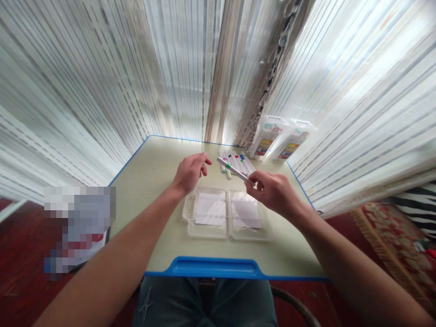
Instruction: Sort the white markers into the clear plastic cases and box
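My right hand (272, 188) pinches the marker (235, 170) by one end, above the surface (153, 165) near the clear case (207, 235); my empty left hand (189, 170), fingers loosely bent, would best steady the free end.

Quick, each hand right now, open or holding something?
Left hand: open, loosely curled, nothing visibly held.
Right hand: closed, holding a green-banded white marker.
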`<state>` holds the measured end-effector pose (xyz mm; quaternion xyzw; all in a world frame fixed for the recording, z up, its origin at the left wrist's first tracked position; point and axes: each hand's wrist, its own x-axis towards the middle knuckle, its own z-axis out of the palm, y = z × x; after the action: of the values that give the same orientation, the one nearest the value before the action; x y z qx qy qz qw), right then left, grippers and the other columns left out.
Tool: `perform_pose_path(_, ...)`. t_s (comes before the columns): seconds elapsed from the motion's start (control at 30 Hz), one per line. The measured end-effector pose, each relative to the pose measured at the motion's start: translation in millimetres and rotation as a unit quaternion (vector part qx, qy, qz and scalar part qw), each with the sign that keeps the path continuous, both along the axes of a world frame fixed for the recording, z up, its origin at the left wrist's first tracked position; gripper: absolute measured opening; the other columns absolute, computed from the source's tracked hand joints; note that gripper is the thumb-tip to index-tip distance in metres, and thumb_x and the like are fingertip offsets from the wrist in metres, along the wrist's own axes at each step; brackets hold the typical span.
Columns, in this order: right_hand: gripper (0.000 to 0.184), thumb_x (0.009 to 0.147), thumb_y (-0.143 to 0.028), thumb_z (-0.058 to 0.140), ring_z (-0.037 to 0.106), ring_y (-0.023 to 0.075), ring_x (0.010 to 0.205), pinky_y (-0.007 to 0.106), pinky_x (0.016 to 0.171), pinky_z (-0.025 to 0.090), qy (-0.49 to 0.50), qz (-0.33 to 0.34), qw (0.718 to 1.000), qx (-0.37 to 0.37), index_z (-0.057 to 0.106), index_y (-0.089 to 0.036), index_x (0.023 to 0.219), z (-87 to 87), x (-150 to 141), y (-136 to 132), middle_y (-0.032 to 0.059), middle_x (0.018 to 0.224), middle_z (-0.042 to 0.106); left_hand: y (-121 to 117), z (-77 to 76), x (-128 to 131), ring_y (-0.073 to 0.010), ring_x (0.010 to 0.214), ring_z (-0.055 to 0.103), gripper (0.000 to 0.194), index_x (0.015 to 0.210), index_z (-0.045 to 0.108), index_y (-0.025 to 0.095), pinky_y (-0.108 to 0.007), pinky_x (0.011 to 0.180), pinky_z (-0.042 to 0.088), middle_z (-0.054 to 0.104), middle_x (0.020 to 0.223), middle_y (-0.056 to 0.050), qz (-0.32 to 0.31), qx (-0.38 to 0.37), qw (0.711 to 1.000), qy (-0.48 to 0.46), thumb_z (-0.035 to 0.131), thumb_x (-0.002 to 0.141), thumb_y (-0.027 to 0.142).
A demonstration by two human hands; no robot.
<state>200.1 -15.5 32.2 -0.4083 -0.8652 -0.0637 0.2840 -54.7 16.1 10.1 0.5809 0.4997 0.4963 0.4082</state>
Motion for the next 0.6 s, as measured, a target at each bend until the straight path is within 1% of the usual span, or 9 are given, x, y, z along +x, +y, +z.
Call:
perform_pose_path(0.07, 0.013, 0.088, -0.02, 0.061, 0.056, 0.0114, 0.049, 0.022, 0.051, 0.041, 0.001, 0.021, 0.999, 0.035, 0.065, -0.015, 0.077, -5.6, 5.0, -2.1, 0.0024, 0.063, 0.068, -5.1, 2.5, 6.5, -0.0078, 0.043, 0.035, 0.038, 0.088, 0.068, 0.012, -0.024, 0.045, 0.024, 0.057, 0.057, 0.0, -0.033, 0.005, 0.997, -0.064, 0.053, 0.09, 0.048)
perform_pose_path(0.17, 0.011, 0.089, -0.018, 0.06, 0.059, 0.0131, 0.053, 0.024, 0.052, 0.044, -0.013, 0.041, 0.997, 0.068, 0.064, -0.015, 0.079, -9.1, 7.6, -2.3, 0.0034, 0.068, 0.069, -11.2, 5.5, 14.1, -0.006, 0.042, 0.034, 0.033, 0.086, 0.066, 0.013, -0.023, 0.041, 0.02, 0.059, 0.059, 0.0, -0.064, 0.003, 0.992, -0.107, 0.061, 0.088, 0.045)
perform_pose_path(0.27, 0.009, 0.089, -0.016, 0.06, 0.062, 0.015, 0.056, 0.025, 0.053, 0.046, -0.016, 0.043, 0.995, 0.088, 0.065, -0.015, 0.081, -10.0, 10.9, -1.3, 0.0038, 0.069, 0.069, -13.9, 6.0, 17.4, -0.0048, 0.043, 0.036, 0.029, 0.08, 0.066, 0.013, -0.022, 0.04, 0.021, 0.059, 0.06, 0.0, -0.077, 0.007, 0.991, -0.107, 0.069, 0.084, 0.041)
perform_pose_path(0.43, 0.007, 0.09, -0.014, 0.062, 0.064, 0.0155, 0.061, 0.025, 0.057, 0.048, 0.006, 0.054, 0.994, 0.094, 0.065, -0.014, 0.084, -14.9, 20.7, -1.8, 0.0039, 0.072, 0.069, -16.4, 6.1, 19.7, -0.0043, 0.043, 0.039, 0.025, 0.086, 0.07, 0.012, -0.02, 0.039, 0.025, 0.06, 0.062, 0.001, -0.078, -0.005, 0.991, -0.111, 0.074, 0.081, 0.036)
perform_pose_path(0.53, 0.007, 0.091, -0.015, 0.063, 0.063, 0.0145, 0.061, 0.025, 0.057, 0.047, 0.03, 0.06, 0.994, 0.084, 0.065, -0.014, 0.084, -18.3, 21.6, -4.9, 0.0032, 0.072, 0.068, -18.6, 7.6, 22.0, -0.0047, 0.043, 0.043, 0.022, 0.088, 0.071, 0.011, -0.019, 0.039, 0.027, 0.062, 0.063, 0.0, -0.084, -0.014, 0.991, -0.099, 0.075, 0.08, 0.032)
perform_pose_path(0.6, 0.005, 0.091, -0.016, 0.065, 0.062, 0.0132, 0.061, 0.024, 0.058, 0.048, 0.059, 0.069, 0.994, 0.06, 0.066, -0.014, 0.086, -19.0, 19.1, -7.6, 0.0024, 0.072, 0.067, -18.9, 7.8, 22.7, -0.0053, 0.044, 0.045, 0.02, 0.088, 0.072, 0.011, -0.019, 0.04, 0.03, 0.065, 0.065, -0.002, -0.083, -0.015, 0.992, -0.095, 0.075, 0.08, 0.029)
